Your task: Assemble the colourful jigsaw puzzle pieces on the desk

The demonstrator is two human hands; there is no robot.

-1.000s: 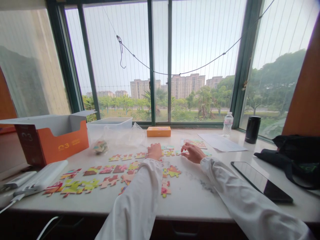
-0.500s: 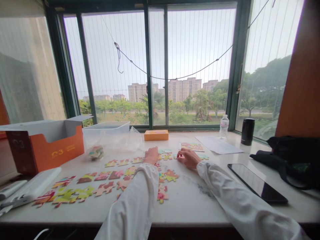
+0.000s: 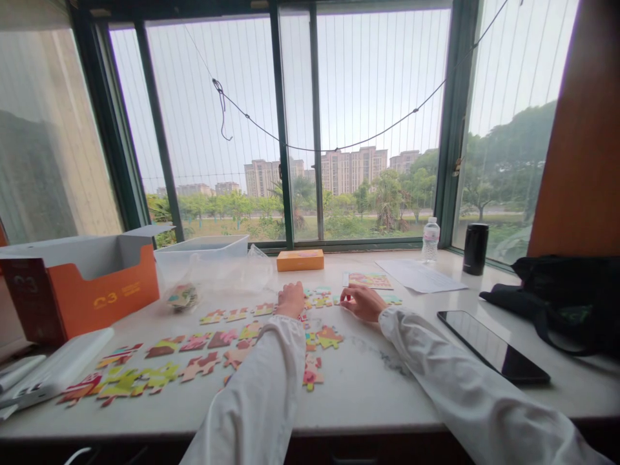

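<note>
A bare stretch of table [image 3: 358, 394] lies lower centre, passable between the left sleeve [image 3: 256, 387] and right sleeve [image 3: 450, 374]. At mid-frame, the gap between left hand [image 3: 290, 300] and right hand [image 3: 363, 302] has pieces [image 3: 320, 298] lying in it. More pieces crowd the lower left, hemmed by the power bank [image 3: 72, 361] and box [image 3: 106, 278]. Centre right, the phone [image 3: 491, 345] lies flat; beyond it, the black bag [image 3: 562, 297] blocks the right edge.
</note>
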